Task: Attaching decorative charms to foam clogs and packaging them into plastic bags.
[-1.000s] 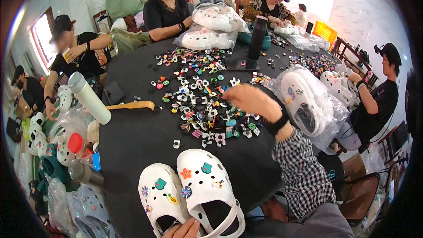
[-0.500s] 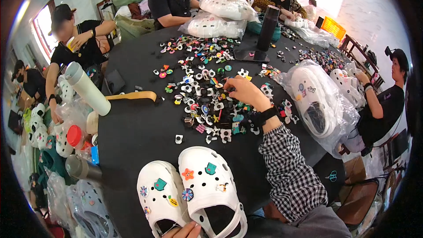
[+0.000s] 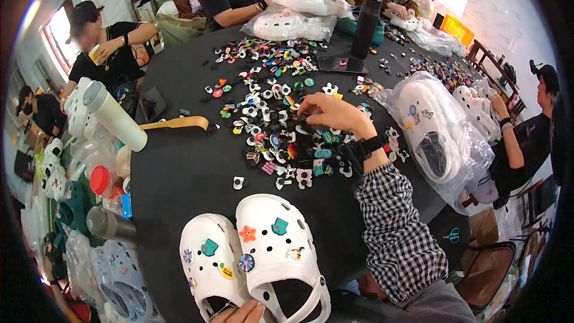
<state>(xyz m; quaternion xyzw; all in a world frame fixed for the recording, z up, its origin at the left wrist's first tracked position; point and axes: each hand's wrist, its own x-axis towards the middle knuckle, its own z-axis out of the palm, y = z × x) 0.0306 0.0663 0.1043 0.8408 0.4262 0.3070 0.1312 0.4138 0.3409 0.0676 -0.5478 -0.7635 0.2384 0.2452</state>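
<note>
A pair of white clogs sits at the near edge of the black table, a left clog [image 3: 209, 251] and a right clog [image 3: 275, 239]. Both carry colourful shoe charms, among them an orange starfish charm [image 3: 247, 234] and a teal charm [image 3: 279, 226]. My left hand [image 3: 242, 312] is closed on the clogs where their inner sides meet, near the heel openings. My right hand [image 3: 335, 112] reaches into the loose pile of shoe charms [image 3: 272, 125], fingers bent down among dark and white pieces. Whatever its fingertips pinch is hidden.
A bagged pair of white clogs [image 3: 427, 131] lies on the right. A pale green bottle [image 3: 116, 116] and a yellow strap-like piece [image 3: 176, 123] lie left. Farther back are a black bottle [image 3: 366, 27], a phone [image 3: 341, 64] and more bagged clogs [image 3: 290, 24]. Several co-workers sit around the table.
The clogs and my left hand sit slightly farther left in the picture. My right hand stays over the charms, its fingers more arched. The person at far left has drawn a lowered arm back.
</note>
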